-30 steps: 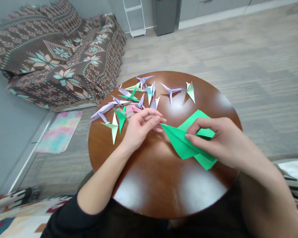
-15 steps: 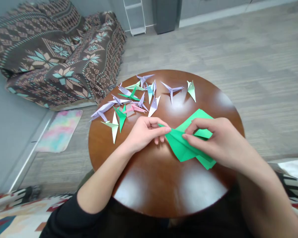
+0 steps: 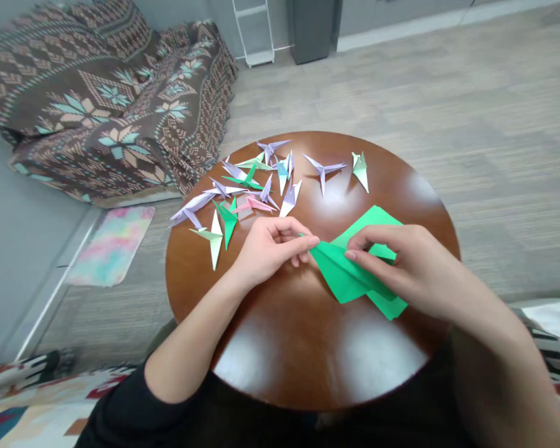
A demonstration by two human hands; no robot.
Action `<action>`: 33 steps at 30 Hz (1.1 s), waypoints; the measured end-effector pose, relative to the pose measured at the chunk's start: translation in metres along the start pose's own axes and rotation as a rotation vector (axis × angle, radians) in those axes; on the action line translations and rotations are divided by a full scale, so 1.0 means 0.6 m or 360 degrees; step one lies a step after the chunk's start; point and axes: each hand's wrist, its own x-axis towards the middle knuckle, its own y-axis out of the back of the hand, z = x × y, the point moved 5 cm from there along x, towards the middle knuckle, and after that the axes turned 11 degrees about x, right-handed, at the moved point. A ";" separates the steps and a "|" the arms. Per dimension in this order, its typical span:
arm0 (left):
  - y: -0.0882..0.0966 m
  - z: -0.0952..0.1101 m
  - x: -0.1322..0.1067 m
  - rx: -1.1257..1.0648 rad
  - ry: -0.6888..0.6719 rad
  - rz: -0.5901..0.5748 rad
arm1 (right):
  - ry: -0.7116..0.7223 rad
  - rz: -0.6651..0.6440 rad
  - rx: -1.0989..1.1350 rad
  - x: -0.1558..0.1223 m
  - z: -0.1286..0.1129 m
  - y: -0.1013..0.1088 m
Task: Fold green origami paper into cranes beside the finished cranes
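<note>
A partly folded sheet of green origami paper (image 3: 343, 277) is held above the table between my two hands. My left hand (image 3: 280, 244) pinches its narrow, pointed left end between thumb and fingers. Farther right, my right hand (image 3: 396, 255) grips the paper's upper edge with thumb and forefinger, beside a crease running along it. Under and behind it lies a stack of green paper (image 3: 376, 218), partly covered by the held sheet and my right hand.
Several folded paper cranes in purple, green, pink and blue, among them a pink crane (image 3: 252, 204), lie on the far left of the round brown table (image 3: 303, 348). A purple crane (image 3: 323, 171) and a pale green crane (image 3: 360, 169) sit apart at the back. A covered sofa (image 3: 121, 118) stands beyond.
Both hands keep their pinch on the green paper. My right hand has shifted very slightly, and the paper's fold has tilted a little; the cranes have not moved.
</note>
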 end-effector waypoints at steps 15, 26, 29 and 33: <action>-0.010 0.003 -0.002 -0.0078 -0.0049 -0.0182 | -0.0018 -0.0046 -0.0019 -0.015 0.000 0.015; -0.005 0.000 -0.001 -0.0225 -0.0222 -0.0112 | 0.0018 -0.0118 -0.0041 -0.022 -0.016 0.008; -0.007 -0.001 -0.001 -0.0253 -0.0214 -0.0124 | -0.0004 -0.0142 -0.0011 -0.022 -0.017 0.007; -0.006 0.001 -0.002 -0.0254 -0.0194 -0.0072 | -0.0052 -0.0143 0.0013 -0.021 -0.014 0.007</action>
